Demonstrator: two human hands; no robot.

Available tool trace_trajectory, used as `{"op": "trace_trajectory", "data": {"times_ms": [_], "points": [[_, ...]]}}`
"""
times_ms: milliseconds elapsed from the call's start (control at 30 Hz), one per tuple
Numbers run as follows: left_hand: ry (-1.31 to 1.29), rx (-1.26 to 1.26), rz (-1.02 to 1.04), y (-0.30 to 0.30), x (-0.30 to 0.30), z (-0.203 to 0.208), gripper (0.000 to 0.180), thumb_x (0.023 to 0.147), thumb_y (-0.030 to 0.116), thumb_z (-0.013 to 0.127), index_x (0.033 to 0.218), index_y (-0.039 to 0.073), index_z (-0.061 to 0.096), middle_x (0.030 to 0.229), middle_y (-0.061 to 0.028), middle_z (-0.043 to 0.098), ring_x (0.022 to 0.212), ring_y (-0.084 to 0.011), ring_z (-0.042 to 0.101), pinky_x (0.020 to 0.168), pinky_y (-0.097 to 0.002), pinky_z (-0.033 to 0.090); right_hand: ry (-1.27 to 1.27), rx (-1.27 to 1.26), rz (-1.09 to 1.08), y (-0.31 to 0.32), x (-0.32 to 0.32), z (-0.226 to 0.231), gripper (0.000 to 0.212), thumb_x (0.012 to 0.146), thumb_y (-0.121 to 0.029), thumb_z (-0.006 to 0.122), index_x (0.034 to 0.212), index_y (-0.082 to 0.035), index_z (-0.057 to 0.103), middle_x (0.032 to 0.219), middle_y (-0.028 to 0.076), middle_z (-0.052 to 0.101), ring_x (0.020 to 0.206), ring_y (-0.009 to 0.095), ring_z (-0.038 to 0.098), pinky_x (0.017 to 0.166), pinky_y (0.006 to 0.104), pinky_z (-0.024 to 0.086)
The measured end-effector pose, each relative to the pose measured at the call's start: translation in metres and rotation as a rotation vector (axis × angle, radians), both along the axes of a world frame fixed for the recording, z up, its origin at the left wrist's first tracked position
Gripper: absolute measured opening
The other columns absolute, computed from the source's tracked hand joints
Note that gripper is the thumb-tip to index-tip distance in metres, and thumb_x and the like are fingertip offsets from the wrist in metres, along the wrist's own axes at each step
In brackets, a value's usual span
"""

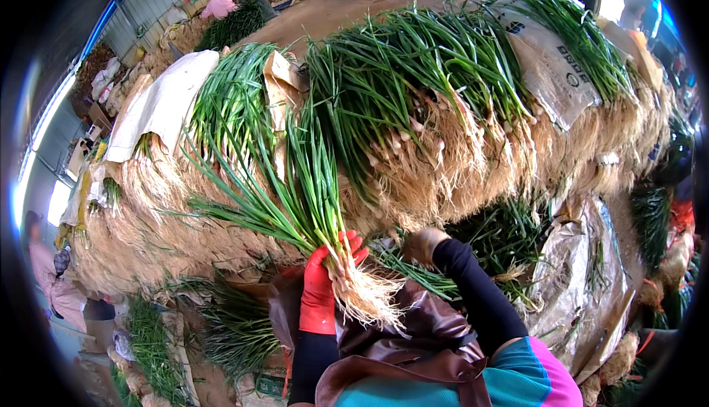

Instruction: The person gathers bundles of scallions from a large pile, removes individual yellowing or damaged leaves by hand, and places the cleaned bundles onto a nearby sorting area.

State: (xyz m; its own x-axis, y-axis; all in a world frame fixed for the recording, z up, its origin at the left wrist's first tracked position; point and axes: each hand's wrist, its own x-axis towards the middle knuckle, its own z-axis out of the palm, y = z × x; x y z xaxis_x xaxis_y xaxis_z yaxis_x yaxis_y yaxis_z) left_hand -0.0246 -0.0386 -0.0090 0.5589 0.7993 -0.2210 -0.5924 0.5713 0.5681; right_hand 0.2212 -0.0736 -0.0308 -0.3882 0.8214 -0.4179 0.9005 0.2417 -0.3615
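Note:
A bunch of spring onions point(314, 207) is held upright-leaning in front of me, its long green leaves fanning up and left, its pale roots point(365, 292) hanging to the lower right. My left hand point(321, 281), in a red glove, is closed around the white stem ends. To the right, my right hand point(425, 246) wears a light tan glove and is smeared by motion, so its fingers do not show clearly. Beside and below it lie a few loose green leaves point(417, 274), and I cannot tell whether it touches them.
A long heap of spring onions point(413, 67) runs across, roots facing me, with pale sacks point(166, 100) laid over parts. A crumpled plastic sheet point(580, 281) lies at right. More green bundles point(240, 326) rest on the floor. A person in pink point(63, 281) is at far left.

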Motion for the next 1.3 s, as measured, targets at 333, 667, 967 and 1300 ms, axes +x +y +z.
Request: {"op": "trace_trajectory", "data": {"times_ms": [333,667,967,1300], "points": [[0.011,-0.061,0.073,0.001,0.01,0.013,0.047,0.089,0.029,0.047,0.125,0.0,0.044,0.116,-0.013,0.055,0.099,-0.0266,0.058,0.093,-0.0433,0.043,0.076,0.413,-0.53,0.046,-0.06,0.005,0.022,0.083,-0.024,0.049,0.089,-0.008,0.063,0.076,0.014,0.065,0.07,0.03,0.064,0.061,0.0403,0.05],[-0.019,-0.002,-0.063,0.007,0.009,-0.011,0.041,0.088,0.027,0.045,0.119,0.001,0.05,0.115,-0.0144,0.055,0.1,-0.0289,0.056,0.089,-0.0399,0.045,0.908,0.341,-0.807,0.059,-0.071,0.027,0.05,0.081,-0.046,0.056,0.101,0.0,0.062,0.086,0.02,0.064,0.077,0.031,0.062,0.074,0.0369,0.048],[-0.013,-0.018,-0.024,0.006,0.005,-0.015,0.042,0.086,0.023,0.05,0.12,-0.001,0.048,0.115,-0.0139,0.055,0.103,-0.0266,0.054,0.094,-0.0402,0.042,0.604,0.561,-0.648,0.006,-0.067,-0.014,0.024,0.081,-0.029,0.056,0.085,-0.006,0.062,0.076,0.016,0.062,0.069,0.032,0.061,0.062,0.0397,0.048],[-0.058,0.183,0.079,0.002,0.011,0.02,0.041,0.085,0.023,0.054,0.12,0.002,0.047,0.121,-0.0169,0.05,0.09,-0.0222,0.058,0.075,-0.0354,0.051,0.153,0.595,-0.615,0.041,-0.038,0.032,0.031,0.087,-0.032,0.051,0.104,-0.007,0.051,0.069,0.012,0.061,0.06,0.03,0.061,0.054,0.0431,0.048]]}}
